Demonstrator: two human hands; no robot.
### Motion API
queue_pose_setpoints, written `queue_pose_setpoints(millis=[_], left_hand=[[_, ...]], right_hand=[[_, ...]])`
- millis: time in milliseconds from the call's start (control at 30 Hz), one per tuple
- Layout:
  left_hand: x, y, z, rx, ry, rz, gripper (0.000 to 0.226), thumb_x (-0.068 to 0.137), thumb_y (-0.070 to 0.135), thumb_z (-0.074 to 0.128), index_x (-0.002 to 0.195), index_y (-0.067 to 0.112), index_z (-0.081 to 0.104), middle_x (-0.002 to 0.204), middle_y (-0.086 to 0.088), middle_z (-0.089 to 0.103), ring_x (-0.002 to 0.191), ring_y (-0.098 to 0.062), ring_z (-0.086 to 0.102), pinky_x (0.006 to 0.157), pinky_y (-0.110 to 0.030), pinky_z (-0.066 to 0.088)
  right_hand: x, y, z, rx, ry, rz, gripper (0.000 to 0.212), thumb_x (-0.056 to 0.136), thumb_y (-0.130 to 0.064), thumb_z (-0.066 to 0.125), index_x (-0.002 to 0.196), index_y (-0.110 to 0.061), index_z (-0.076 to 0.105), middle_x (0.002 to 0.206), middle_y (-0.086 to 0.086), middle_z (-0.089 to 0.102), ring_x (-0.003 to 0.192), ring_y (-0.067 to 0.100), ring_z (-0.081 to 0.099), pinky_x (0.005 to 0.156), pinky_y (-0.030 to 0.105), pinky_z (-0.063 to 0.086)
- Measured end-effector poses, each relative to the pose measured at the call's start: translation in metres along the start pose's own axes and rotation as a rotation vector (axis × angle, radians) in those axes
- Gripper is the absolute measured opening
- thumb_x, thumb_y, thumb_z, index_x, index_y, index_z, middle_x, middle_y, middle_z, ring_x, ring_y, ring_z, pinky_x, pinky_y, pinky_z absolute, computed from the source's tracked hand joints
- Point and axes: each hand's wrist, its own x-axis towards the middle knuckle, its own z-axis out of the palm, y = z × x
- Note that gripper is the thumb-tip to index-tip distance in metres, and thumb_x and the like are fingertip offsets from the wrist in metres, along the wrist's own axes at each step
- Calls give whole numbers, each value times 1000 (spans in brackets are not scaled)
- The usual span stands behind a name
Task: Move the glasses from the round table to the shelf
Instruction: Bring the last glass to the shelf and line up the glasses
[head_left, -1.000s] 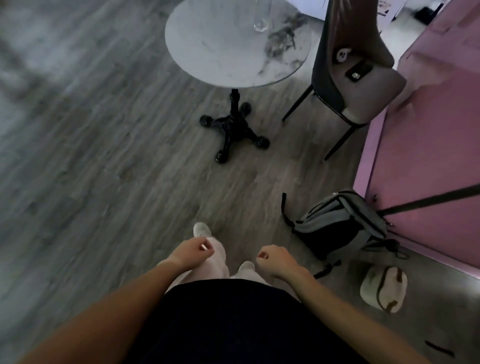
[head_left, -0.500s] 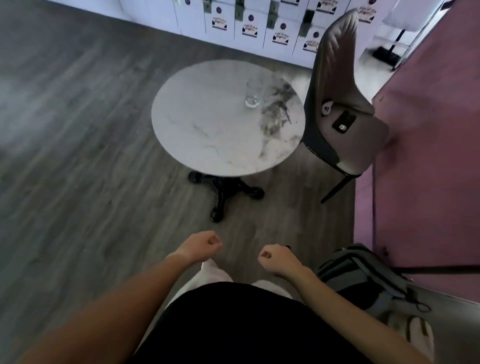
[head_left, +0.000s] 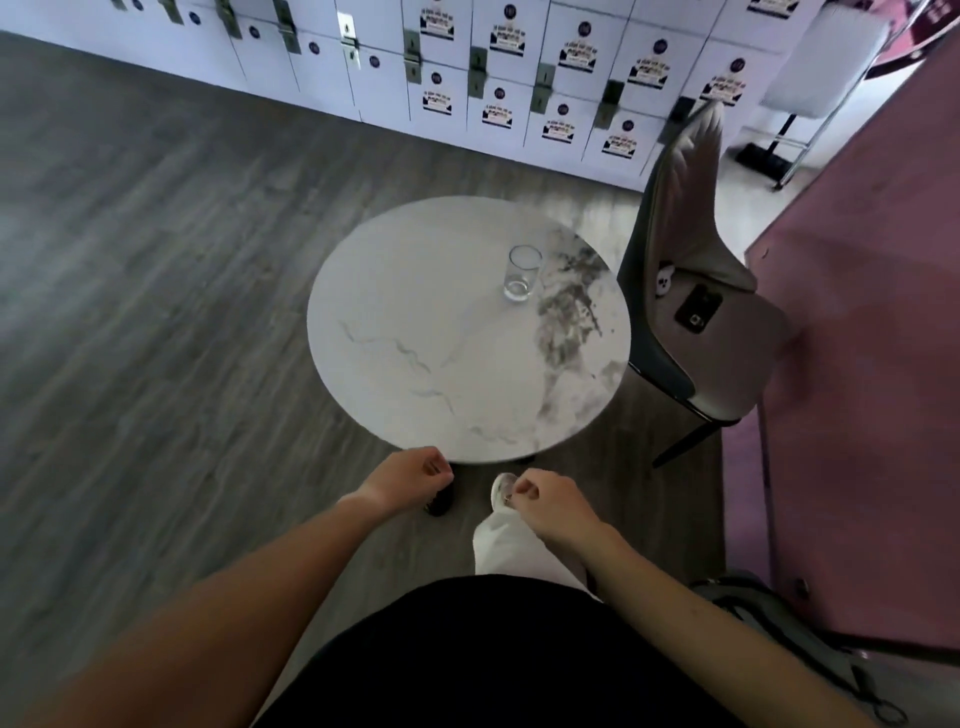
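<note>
— What has changed for us?
— The round table (head_left: 415, 322) is closer now; one glass (head_left: 521, 274) stands on it.
— Our hands?
— Left hand (head_left: 408, 478) and right hand (head_left: 545, 501) both clenched, empty.

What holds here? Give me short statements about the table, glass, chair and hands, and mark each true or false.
1. One clear glass stands upright on the round marble table. True.
2. The left hand grips the glass. False: it holds nothing, short of the table's near edge.
3. A dark phone lies on the chair seat. True.
4. The glass lies on its side. False: it stands upright.
5. The right hand rests on the tabletop. False: it is in front of the table, fingers curled, holding nothing.
</note>
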Motion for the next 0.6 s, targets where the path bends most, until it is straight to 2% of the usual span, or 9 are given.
queue_pose_setpoints(millis=[67, 167, 267, 367, 500, 600], left_hand=[[16, 7, -12, -2, 31, 5, 5, 89, 32, 63, 90, 28, 66, 96, 5, 72, 90, -11, 66, 81, -26, 50], [45, 21, -31, -31, 79, -14, 8, 89, 34, 62, 93, 28, 67, 95, 5, 71, 91, -11, 65, 81, -27, 48], [74, 37, -47, -75, 102, -53, 9, 89, 38, 61, 95, 33, 66, 91, 9, 69, 86, -9, 65, 75, -25, 46], [101, 52, -59, -115, 95, -79, 19, 89, 41, 61, 108, 35, 63, 94, 8, 68, 83, -9, 65, 75, -25, 47], [149, 80, -72, -169, 97, -114, 35, 88, 41, 62, 122, 39, 55, 100, 4, 69, 89, -14, 68, 81, -29, 51], [192, 105, -80, -197, 93, -142, 46, 88, 39, 63, 132, 39, 49, 103, 4, 70, 94, -18, 68, 87, -34, 54]], right_hand=[[23, -10, -12, -17, 37, -35, 12, 86, -28, 56, 90, -23, 67, 87, -6, 70, 87, 16, 64, 77, 27, 49], [66, -26, -37, -20, 69, -96, 13, 85, -25, 56, 96, -27, 63, 80, -10, 64, 82, 14, 60, 74, 26, 45], [109, -41, -66, -37, 64, -124, 25, 86, -26, 58, 111, -27, 59, 75, -9, 63, 74, 6, 58, 75, 29, 49], [143, -55, -93, -28, 83, -117, 34, 89, -29, 59, 122, -31, 51, 90, -6, 63, 87, 13, 61, 82, 36, 54], [188, -68, -131, -35, 195, -205, 47, 87, -29, 58, 131, -31, 42, 114, 1, 57, 102, 22, 58, 81, 33, 44], [224, -74, -158, -62, 214, -227, 56, 86, -29, 56, 136, -37, 33, 128, 5, 50, 107, 26, 56, 87, 44, 50]])
